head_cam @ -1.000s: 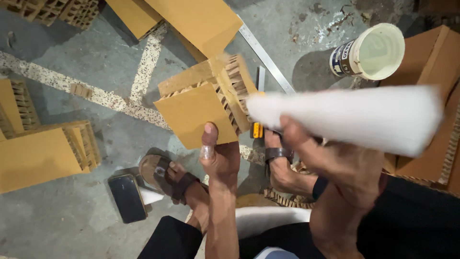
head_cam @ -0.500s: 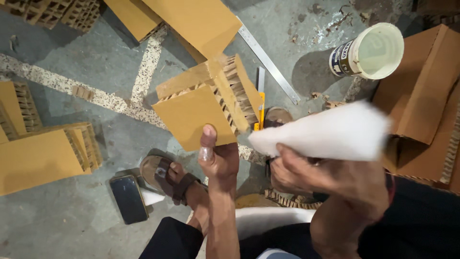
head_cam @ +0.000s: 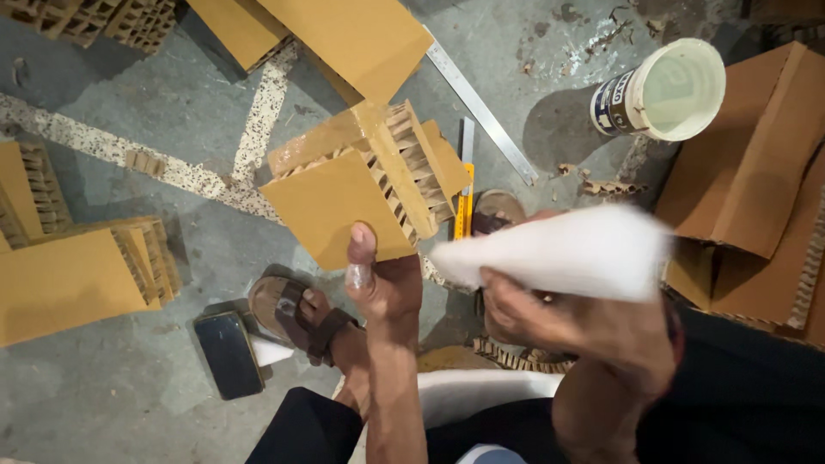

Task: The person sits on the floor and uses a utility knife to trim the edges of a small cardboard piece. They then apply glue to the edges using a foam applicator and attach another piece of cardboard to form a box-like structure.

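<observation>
- Grey concrete floor fills the view, with a pale speckled stripe running across it and dust and scraps on it.
- One left hand holds up a honeycomb cardboard block in the middle of the view. The thumb presses on the flat front face and the other fingers are hidden behind the block, so the hand is clamped on it.
- One right hand is to the right and nearer. Its fingers are closed around the bottom edge of a white sheet. The sheet is blurred, so it is hard to tell what it is made of.
- The sheet hides part of one foot in a sandal just behind it.
- One other foot in a brown sandal rests on the floor, left of the left arm.
- One black phone lies flat just left of that sandal, touching a small white scrap.
- One white bucket stands at the far right. It holds something pale.
- One long metal ruler lies on the floor, far from the hands. One yellow utility knife lies beside it, partly hidden by the block.
- Two flat cardboard boards lie at the far edge, cut off at the top.
- Two more honeycomb blocks sit at the left, cut off by the edge.
- Big cardboard pieces at the right are cut off too.
- Dark trousers and a white seat edge show at the near edge.
</observation>
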